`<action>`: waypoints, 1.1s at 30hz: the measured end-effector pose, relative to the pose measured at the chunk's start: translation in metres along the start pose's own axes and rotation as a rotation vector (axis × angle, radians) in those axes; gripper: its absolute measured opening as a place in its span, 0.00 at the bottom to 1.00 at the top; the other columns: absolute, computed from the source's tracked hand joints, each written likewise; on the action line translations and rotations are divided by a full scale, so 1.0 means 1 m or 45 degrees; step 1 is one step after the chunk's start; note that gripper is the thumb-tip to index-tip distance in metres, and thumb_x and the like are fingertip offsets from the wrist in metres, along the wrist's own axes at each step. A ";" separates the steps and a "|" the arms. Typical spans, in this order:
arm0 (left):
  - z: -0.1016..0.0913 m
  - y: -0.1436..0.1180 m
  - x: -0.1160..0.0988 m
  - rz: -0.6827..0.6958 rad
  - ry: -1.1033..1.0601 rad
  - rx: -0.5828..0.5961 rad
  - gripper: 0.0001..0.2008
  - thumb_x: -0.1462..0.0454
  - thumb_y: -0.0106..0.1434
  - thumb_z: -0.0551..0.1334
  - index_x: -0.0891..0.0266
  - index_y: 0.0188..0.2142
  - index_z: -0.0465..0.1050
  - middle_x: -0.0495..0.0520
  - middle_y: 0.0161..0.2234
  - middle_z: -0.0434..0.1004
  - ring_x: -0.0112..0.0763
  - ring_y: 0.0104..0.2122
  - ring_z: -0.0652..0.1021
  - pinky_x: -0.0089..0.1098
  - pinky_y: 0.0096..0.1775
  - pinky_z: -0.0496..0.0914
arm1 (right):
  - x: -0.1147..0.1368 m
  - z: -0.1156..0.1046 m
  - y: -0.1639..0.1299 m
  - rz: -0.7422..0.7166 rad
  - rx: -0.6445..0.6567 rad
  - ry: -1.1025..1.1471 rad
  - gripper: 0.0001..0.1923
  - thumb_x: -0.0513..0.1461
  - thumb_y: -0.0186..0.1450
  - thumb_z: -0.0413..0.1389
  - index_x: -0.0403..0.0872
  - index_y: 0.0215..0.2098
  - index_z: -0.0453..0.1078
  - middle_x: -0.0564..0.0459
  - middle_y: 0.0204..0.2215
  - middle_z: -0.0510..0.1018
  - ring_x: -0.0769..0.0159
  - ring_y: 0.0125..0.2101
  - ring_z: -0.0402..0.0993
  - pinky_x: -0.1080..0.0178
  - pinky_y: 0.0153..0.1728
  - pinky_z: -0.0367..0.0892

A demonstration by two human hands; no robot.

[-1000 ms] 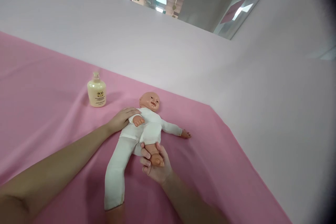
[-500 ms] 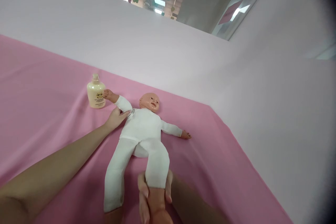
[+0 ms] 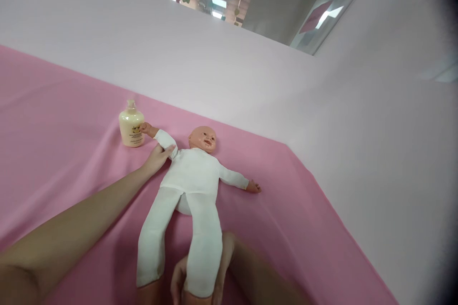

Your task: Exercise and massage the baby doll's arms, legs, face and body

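Observation:
A baby doll (image 3: pixel 193 171) in a white long-sleeved top and white trousers lies face up on the pink sheet (image 3: pixel 286 228), its head away from me. At the doll's arm on the left side of the picture, my left hand (image 3: pixel 157 158) is closed around the upper sleeve near the armpit. Lower down, my right hand (image 3: pixel 225 257) wraps round the doll's lower leg on the right side from beneath, fingers showing on both sides of the trouser leg. Part of that hand is hidden behind the leg. The doll's feet fall outside the picture.
A cream pump bottle (image 3: pixel 131 126) stands on the sheet by the doll's raised fist. Behind the sheet rises a white wall (image 3: pixel 222 76) with a window (image 3: pixel 272 5) above it. Another white wall (image 3: pixel 386 143) borders the sheet on the right.
The doll's leg in my right hand has come down and a little left, straighter than before, and my right hand has moved with it. My left hand stays at the sleeve.

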State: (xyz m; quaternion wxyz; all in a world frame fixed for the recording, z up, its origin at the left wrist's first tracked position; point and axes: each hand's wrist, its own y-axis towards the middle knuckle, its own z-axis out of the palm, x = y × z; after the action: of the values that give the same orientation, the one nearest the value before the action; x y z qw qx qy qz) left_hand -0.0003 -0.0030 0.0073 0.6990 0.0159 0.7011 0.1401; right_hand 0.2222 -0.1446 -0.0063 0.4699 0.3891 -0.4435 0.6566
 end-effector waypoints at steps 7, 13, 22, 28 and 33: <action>-0.001 -0.007 -0.004 0.206 0.075 -0.055 0.31 0.39 0.60 0.61 0.64 0.48 0.74 0.65 0.50 0.81 0.52 0.53 0.79 0.48 0.57 0.71 | 0.001 -0.018 0.015 -0.509 -0.017 -0.002 0.36 0.58 0.36 0.78 0.50 0.32 0.68 0.48 0.33 0.83 0.54 0.43 0.82 0.48 0.56 0.71; 0.001 -0.016 -0.011 0.465 0.353 0.439 0.26 0.45 0.62 0.65 0.59 0.51 0.79 0.63 0.55 0.81 0.53 0.58 0.77 0.51 0.64 0.66 | 0.008 0.014 0.001 -1.135 -0.592 0.622 0.25 0.58 0.60 0.62 0.52 0.48 0.74 0.59 0.27 0.78 0.65 0.28 0.73 0.46 0.57 0.68; 0.005 -0.017 -0.014 0.761 0.460 0.696 0.23 0.53 0.69 0.61 0.55 0.60 0.75 0.60 0.64 0.74 0.48 0.66 0.70 0.52 0.70 0.56 | 0.033 0.030 -0.005 -0.914 -1.398 0.871 0.26 0.46 0.55 0.68 0.43 0.49 0.77 0.51 0.36 0.79 0.65 0.34 0.73 0.56 0.52 0.67; 0.006 -0.019 -0.013 0.622 0.398 0.612 0.24 0.50 0.66 0.62 0.58 0.58 0.75 0.62 0.61 0.76 0.51 0.62 0.73 0.52 0.66 0.62 | 0.027 0.028 -0.009 -0.920 -1.220 0.858 0.29 0.48 0.54 0.68 0.46 0.51 0.74 0.54 0.35 0.79 0.65 0.34 0.74 0.57 0.49 0.68; 0.008 -0.015 -0.001 0.315 0.232 0.349 0.25 0.45 0.64 0.62 0.61 0.50 0.74 0.63 0.50 0.81 0.50 0.56 0.77 0.49 0.59 0.69 | 0.001 0.021 -0.009 -0.990 -0.742 0.692 0.30 0.56 0.52 0.68 0.50 0.45 0.70 0.59 0.28 0.76 0.66 0.27 0.74 0.57 0.42 0.71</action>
State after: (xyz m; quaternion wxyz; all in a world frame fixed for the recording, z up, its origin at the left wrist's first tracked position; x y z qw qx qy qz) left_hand 0.0099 -0.0168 0.0052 0.6016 0.1841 0.7666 0.1288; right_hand 0.2323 -0.1629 0.0031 0.8633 0.1946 -0.2934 0.3615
